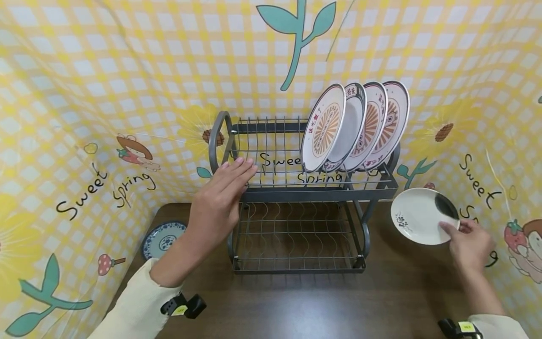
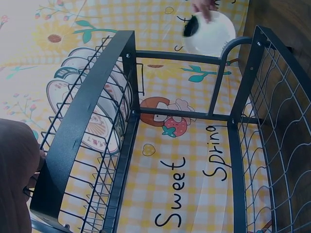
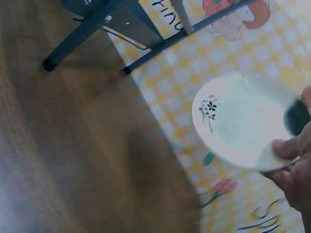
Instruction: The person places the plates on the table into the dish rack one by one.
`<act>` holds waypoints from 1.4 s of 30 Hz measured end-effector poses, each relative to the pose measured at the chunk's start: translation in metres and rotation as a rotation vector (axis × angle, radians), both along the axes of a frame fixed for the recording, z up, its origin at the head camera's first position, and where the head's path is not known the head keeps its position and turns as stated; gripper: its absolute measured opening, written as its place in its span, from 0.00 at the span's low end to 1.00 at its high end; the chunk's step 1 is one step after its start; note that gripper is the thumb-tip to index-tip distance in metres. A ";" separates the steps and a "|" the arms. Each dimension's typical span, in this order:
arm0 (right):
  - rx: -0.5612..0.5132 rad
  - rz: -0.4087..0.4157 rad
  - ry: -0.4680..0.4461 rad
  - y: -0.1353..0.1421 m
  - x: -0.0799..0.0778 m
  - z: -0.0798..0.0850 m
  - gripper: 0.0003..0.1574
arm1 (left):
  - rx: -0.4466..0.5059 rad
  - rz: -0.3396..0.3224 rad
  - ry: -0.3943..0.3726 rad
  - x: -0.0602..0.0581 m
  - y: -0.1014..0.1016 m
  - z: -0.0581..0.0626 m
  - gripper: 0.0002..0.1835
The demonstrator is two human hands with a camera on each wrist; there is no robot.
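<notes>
On the worktop (image 1: 292, 303) stands the rack (image 1: 296, 271), the cloth (image 1: 161, 70) behind it. Four plates (image 1: 323, 128) stand in its upper tier's (image 1: 313, 194) right half. Left of the rack lies a dish (image 1: 165, 240); right of it, a saucer (image 1: 419, 216) is in the right hand (image 1: 471, 247).

Left hand (image 2: 17, 179) at the rack (image 2: 87, 116) — plates (image 2: 99, 125) slotted in — right hand (image 2: 205, 7) holding a white plate (image 2: 216, 36).

Checked yellow-and-white cloth (image 1: 169, 61), printed with flowers (image 1: 196, 125) and "Sweet Spring" lettering (image 1: 82, 195), walls three sides of a brown table (image 1: 262, 301) showing pale glare (image 1: 298, 288).
</notes>
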State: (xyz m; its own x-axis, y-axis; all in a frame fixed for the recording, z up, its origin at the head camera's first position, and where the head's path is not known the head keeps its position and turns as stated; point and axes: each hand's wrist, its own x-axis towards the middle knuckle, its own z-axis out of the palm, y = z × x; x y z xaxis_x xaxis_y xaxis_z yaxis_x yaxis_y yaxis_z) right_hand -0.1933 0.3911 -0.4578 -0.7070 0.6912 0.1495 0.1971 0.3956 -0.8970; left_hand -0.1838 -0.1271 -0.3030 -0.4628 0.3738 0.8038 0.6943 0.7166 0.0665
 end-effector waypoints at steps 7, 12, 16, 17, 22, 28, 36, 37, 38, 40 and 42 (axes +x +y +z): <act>0.450 -0.041 0.484 -0.019 0.010 0.040 0.08 | 0.003 0.002 -0.003 0.001 0.000 0.000 0.20; 0.352 -0.122 0.553 -0.033 0.019 0.074 0.06 | 0.005 -0.003 -0.003 0.001 0.001 0.000 0.21; 0.148 -0.107 0.622 -0.043 0.026 0.100 0.15 | 0.007 -0.004 -0.001 0.001 0.001 0.001 0.20; 0.113 -0.099 0.631 -0.046 0.028 0.106 0.15 | 0.006 -0.004 -0.001 0.001 0.002 0.001 0.20; -0.094 -0.066 0.671 -0.060 0.041 0.132 0.16 | 0.005 -0.004 -0.002 0.001 0.003 0.001 0.20; -0.338 -0.013 0.874 -0.076 0.049 0.155 0.22 | 0.010 -0.008 -0.001 0.000 0.004 0.001 0.20; -0.366 0.056 1.013 -0.099 0.054 0.176 0.19 | 0.011 -0.006 0.000 -0.001 0.004 0.000 0.20; -0.346 0.048 1.018 -0.103 0.055 0.179 0.20 | 0.011 -0.004 -0.003 -0.001 0.003 0.000 0.20; -0.298 0.030 1.006 -0.107 0.055 0.181 0.20 | 0.013 -0.003 -0.004 -0.001 0.003 0.000 0.20; -0.252 0.000 1.008 -0.116 0.056 0.187 0.21 | 0.016 -0.004 -0.002 -0.001 0.003 0.000 0.20; -0.221 -0.021 1.027 -0.124 0.056 0.192 0.23 | 0.020 -0.007 0.004 -0.001 0.003 0.001 0.20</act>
